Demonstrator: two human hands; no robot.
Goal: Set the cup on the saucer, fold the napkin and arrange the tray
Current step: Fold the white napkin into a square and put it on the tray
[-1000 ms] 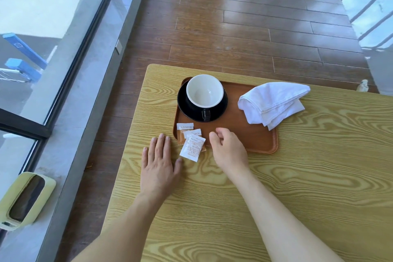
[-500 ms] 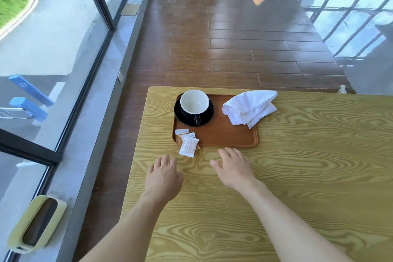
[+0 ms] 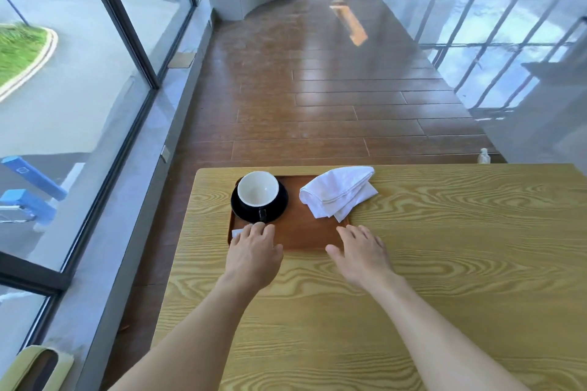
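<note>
A brown tray (image 3: 305, 231) lies at the far left of the wooden table (image 3: 444, 247). On its left stands a cup (image 3: 258, 190), white inside with a black handle, upright on a black saucer (image 3: 279, 204). A loosely folded white napkin (image 3: 338, 193) lies over the tray's right far corner. My left hand (image 3: 254, 247) lies over the tray's near left corner and covers the white sugar packets (image 3: 238, 232); only one corner shows. My right hand (image 3: 359, 251) rests with spread fingers on the table at the tray's near right corner.
The table's left edge runs close to a glass wall with dark frames (image 3: 127, 41). A pale green bin (image 3: 35, 368) stands on the floor at the lower left. Beyond the table's far edge lies glossy wooden floor (image 3: 317, 89). A small white bottle (image 3: 483, 156) stands past the far edge.
My left hand has moved forward onto the tray's near left corner, over the packets. My right hand has shifted right to the tray's other near corner. The camera has tilted up.
</note>
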